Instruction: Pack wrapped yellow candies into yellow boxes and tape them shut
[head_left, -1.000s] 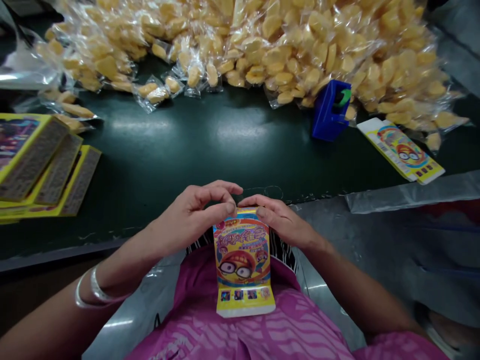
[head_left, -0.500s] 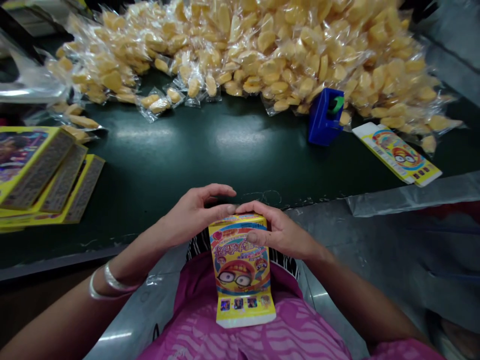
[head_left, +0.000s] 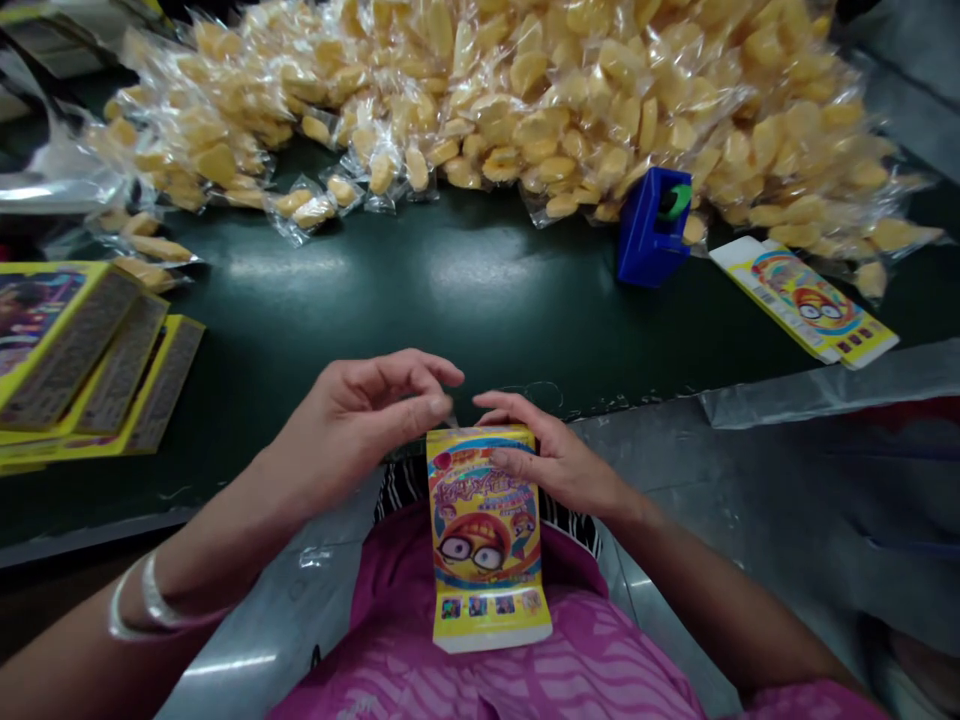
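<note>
A yellow printed cardboard box (head_left: 484,540) with a cartoon face in glasses lies against my lap, its flap spread toward me. My right hand (head_left: 551,455) grips its upper right side, thumb on the front panel and fingers behind the top edge. Just off the box's upper left corner is my left hand (head_left: 390,400), thumb and fingers drawn together. A tiny translucent bit shows at the thumb tip, too small to make out. Silver bangles circle the left wrist.
Clear-wrapped yellow oval pieces (head_left: 525,110) are heaped along the back of the dark green table (head_left: 360,290). A blue tape dispenser (head_left: 645,235) stands before them. One flattened box (head_left: 810,300) lies at right; several yellow boxes (head_left: 67,360) are stacked at left.
My left hand has moved left and slightly up, away from the box's top edge. My right hand keeps its hold on the box, which has barely shifted.
</note>
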